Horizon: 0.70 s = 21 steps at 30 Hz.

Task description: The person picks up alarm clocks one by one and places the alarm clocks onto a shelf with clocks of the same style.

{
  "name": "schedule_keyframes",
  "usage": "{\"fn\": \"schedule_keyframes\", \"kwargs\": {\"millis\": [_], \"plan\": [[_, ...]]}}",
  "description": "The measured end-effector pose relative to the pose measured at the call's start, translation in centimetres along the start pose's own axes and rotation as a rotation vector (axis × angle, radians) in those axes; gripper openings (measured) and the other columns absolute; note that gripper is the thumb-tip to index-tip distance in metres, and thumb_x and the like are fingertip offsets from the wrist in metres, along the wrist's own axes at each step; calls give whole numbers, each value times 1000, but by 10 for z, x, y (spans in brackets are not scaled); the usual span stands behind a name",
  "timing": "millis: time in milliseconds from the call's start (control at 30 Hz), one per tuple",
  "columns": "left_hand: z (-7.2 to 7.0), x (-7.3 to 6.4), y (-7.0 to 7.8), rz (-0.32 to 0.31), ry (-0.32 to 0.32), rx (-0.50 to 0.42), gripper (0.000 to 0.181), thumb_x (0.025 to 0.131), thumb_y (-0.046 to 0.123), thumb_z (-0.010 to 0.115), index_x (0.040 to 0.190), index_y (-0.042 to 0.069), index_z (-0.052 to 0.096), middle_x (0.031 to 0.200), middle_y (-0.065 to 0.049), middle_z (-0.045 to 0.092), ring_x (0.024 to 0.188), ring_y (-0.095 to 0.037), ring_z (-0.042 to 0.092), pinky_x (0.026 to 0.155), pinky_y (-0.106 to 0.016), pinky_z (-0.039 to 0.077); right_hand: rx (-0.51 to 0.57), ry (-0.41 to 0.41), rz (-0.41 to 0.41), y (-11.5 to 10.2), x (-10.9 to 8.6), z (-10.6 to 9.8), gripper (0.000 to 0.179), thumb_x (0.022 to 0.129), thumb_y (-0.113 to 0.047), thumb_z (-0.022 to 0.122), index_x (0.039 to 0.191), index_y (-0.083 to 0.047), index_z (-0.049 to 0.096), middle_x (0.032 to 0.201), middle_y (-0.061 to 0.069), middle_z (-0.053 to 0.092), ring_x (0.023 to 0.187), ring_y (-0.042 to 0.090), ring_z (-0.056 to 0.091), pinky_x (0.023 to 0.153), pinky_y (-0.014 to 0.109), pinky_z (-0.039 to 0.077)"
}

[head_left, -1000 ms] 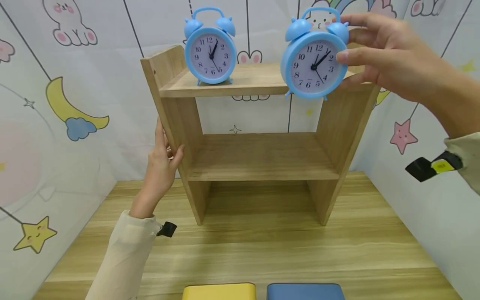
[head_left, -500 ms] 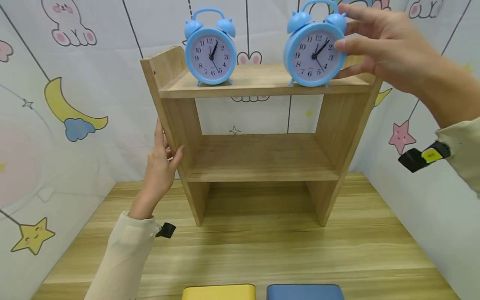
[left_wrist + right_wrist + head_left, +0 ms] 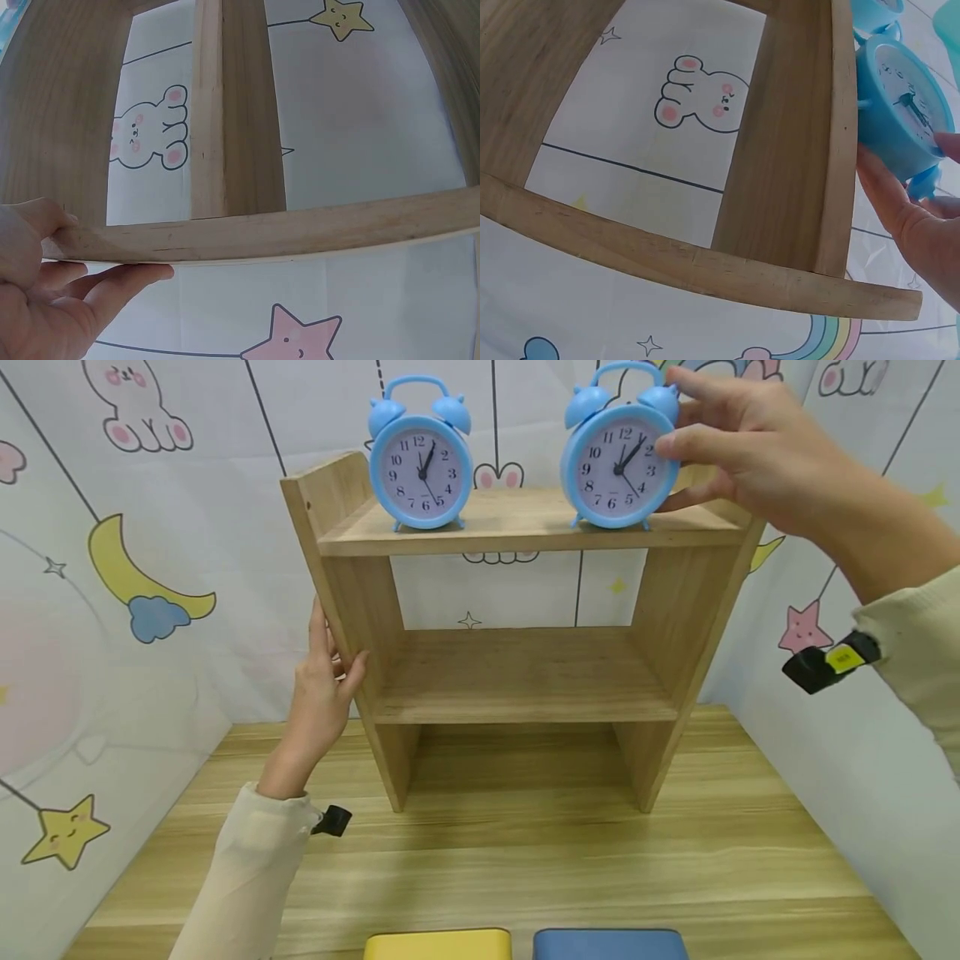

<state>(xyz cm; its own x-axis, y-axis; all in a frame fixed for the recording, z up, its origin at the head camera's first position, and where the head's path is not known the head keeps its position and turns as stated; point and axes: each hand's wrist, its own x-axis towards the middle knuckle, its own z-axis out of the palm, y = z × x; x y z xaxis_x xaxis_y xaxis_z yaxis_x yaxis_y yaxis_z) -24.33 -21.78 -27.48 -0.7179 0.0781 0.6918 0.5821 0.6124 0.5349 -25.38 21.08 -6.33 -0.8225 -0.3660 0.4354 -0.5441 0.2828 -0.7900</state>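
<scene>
My right hand (image 3: 757,452) grips the right side of a light blue twin-bell alarm clock (image 3: 621,464), thumb on its front rim and fingers behind. In the right wrist view the same alarm clock (image 3: 904,105) is tilted by the camera, its feet at the top board's edge. A matching alarm clock (image 3: 422,472) stands upright at the left of the top board. My left hand (image 3: 318,706) holds the left side panel of the wooden shelf (image 3: 525,672). In the left wrist view the left hand (image 3: 56,300) has its thumb and fingers on either side of that panel's edge.
A yellow box-like thing (image 3: 438,945) and a blue one (image 3: 611,945) show at the near edge of the wood-grain table (image 3: 525,868), mostly cut off. Cartoon-printed white walls (image 3: 135,693) enclose the table at the back and sides.
My right hand has raised the held alarm clock from in front of the top board's edge onto the board, then shifted it slightly left. The left hand stays on the shelf's panel.
</scene>
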Motion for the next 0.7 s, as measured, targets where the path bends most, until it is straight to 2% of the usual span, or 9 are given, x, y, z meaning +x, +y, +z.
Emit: {"fn": "schedule_keyframes", "kwargs": {"millis": [167,400,567,700], "plan": [[0,-1,1,-4,-3,4,83,101,0,53,161,17,-2,143,-29,47,104,-50,63,82,-56,57,-78,24,24,-1,2,3,68,103,-6,53,159,-30,22,140,15,39,130,34,43,73,22,58],[-1,0,0,10,9,2,85,100,-1,55,161,19,-1,139,-31,51,100,-49,65,79,-56,58,-168,38,-24,-3,5,8,69,103,-6,53,160,-29,21,126,5,43,123,32,48,74,17,56],[0,0,0,23,19,3,85,100,-1,55,161,19,-1,137,-31,52,98,-49,66,78,-56,58,-192,47,-27,-5,6,11,68,103,-6,53,159,-29,24,125,3,42,123,32,49,73,16,56],[0,0,0,16,18,2,85,100,0,55,161,19,0,136,-32,53,99,-50,66,79,-56,58,-183,58,-9,-5,6,11,68,103,-7,53,159,-31,24,129,6,42,123,32,50,72,17,56]]}}
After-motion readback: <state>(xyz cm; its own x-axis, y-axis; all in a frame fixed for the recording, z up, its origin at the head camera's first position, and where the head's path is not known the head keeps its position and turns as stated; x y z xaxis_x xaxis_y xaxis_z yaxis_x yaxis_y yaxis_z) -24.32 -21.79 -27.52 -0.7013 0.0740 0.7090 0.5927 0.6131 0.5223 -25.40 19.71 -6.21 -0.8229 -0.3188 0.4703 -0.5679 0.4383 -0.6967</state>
